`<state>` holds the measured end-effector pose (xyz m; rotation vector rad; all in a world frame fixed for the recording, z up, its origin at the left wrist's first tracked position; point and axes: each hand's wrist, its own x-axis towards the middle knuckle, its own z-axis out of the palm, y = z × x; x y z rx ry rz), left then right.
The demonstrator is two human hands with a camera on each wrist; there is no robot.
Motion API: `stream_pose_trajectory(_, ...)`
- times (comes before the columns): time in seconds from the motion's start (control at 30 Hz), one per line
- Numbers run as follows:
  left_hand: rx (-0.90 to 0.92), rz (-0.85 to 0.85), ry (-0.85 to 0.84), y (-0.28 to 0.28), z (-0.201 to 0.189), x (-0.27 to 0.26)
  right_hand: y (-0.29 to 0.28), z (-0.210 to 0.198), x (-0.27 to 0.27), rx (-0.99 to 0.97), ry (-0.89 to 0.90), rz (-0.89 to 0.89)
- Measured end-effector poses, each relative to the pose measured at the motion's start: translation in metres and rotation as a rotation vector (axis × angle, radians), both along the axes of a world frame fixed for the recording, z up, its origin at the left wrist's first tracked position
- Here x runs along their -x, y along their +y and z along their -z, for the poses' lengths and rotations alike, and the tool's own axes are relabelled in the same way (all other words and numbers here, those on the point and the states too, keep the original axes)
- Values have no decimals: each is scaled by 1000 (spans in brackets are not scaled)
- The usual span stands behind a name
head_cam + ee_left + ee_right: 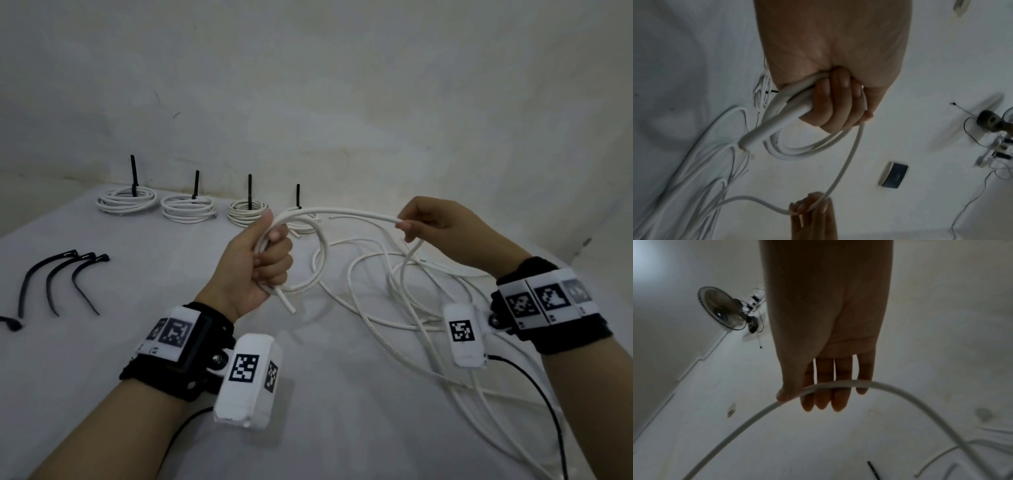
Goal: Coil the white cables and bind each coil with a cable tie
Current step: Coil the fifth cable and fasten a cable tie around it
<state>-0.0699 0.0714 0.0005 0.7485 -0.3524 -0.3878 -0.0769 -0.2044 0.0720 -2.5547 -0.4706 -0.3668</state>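
Pale cloth covers the table [102, 394] under my arms, and a stained white wall rises behind it. Nearest me, loose white cable [394, 322] sprawls in tangled loops across the cloth on my right, under my right wrist. Just above that, my left hand [260, 270] is fisted around a small coil [320, 263] of the same cable, fingers curled tight over the gathered turns; the cut end [291, 310] pokes out below my palm, and the loops hang free to the right of the fist. From the top of that fist one strand arcs across to my right hand [442, 226], which pinches it between thumb and fingers, the other fingers only loosely bent; beyond the pinch the strand drops to the pile on the table. To my far left three black cable ties [58, 277] lie side by side, curved, apart from everything else, with the end of another at the frame edge. Farthest off, along the wall, four finished coils [126, 200] sit in a row, each bound with a black tie whose tail stands upright.
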Motion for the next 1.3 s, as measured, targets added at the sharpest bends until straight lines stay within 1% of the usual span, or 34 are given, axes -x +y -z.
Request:
stream_pose_trajectory(0.1,70,20,-11,3,1,-3,-13,5,4,-46,-14,22)
stream_pose_trajectory(0.2,115,54,-46,6,5,-6,-14,-1,10,-156,-169,15)
stream_pose_trajectory(0.27,150,78,-73,8,7,-7,-9,-5,13,-162,-267,-3)
stream_pose_trajectory(0.37,199,34,-43,10,6,-7,-1,0,16,-33,-247,-29)
stream_pose_trajectory(0.47,251,-98,38,10,0,-6,11,17,19,137,-212,-84)
stream_pose_trajectory(0.53,282,-147,66,10,-2,-6,21,27,21,197,-211,-132)
stream_pose_trajectory(0.63,328,-191,60,14,-3,-8,34,39,24,258,-194,-196)
stream_pose_trajectory(0.73,407,-246,56,25,-6,-10,34,44,26,310,-150,-235)
stream_pose_trajectory(0.8,447,-274,72,30,-6,-12,28,48,26,394,-145,-228)
stream_pose_trajectory(0.9,422,-298,90,27,-4,-14,27,54,23,520,-137,-209)
stream_pose_trajectory(0.93,401,-302,89,25,-3,-14,31,55,24,541,-154,-232)
stream_pose_trajectory(1.03,313,-322,66,18,-1,-15,51,55,33,630,-312,-345)
stream_pose_trajectory(1.1,251,-341,57,14,0,-15,63,52,42,684,-394,-381)
stream_pose_trajectory(1.2,163,-360,38,7,2,-12,79,48,47,580,-372,-450)
stream_pose_trajectory(1.3,79,-333,7,0,3,-8,96,45,49,447,-364,-523)
